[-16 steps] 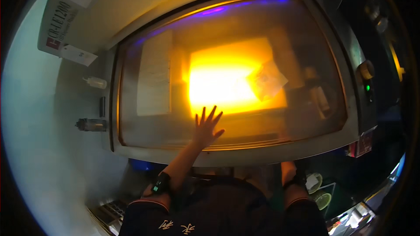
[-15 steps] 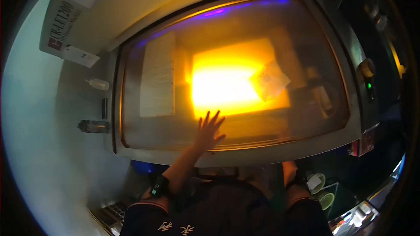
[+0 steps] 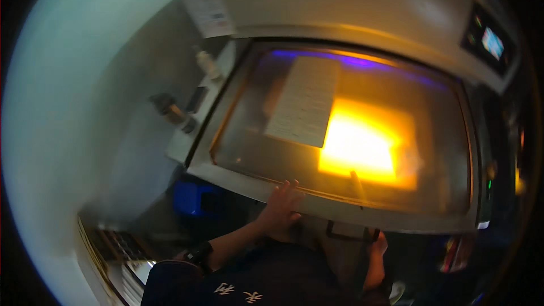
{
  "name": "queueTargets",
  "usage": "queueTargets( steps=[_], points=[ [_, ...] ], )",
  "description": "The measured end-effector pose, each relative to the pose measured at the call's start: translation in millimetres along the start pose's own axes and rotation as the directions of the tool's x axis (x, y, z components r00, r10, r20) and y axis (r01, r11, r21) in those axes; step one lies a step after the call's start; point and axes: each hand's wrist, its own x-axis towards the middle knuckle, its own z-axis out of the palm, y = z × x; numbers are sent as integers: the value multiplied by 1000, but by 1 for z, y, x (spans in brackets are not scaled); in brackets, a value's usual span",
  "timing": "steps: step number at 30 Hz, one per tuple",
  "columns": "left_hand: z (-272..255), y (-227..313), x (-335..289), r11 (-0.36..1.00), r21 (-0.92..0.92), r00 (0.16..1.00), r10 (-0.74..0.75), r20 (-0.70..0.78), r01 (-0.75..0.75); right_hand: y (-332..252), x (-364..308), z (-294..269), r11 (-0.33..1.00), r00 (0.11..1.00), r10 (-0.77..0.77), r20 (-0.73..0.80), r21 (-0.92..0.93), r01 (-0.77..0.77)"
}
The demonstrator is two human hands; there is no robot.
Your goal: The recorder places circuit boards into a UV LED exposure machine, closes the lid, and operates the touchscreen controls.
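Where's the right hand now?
In the head view, lower right of centre: the right hand is at the right end of the black handle, below the machine's front frame.

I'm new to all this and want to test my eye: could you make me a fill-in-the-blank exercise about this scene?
1. Comparing the left hand with the right hand, the one nearer the dark handle is the ____.
2. The pale sheet lies to the ____ of the bright glowing patch.
3. Just below the frame, the boxy thing is coloured ____.

Missing words: right; left; blue.
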Motion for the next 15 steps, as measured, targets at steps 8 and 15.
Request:
queueTargets(
  steps=[8,15],
  points=[
    [-8,53,-74,971,238,917,-123,380,32,-105,-130,-130,965,967,-243,74,-86,249],
    [-112,112,-59,895,307,660,-446,605,323,-194,-164,-234,704,696,-674,247,-71,707]
  ],
)
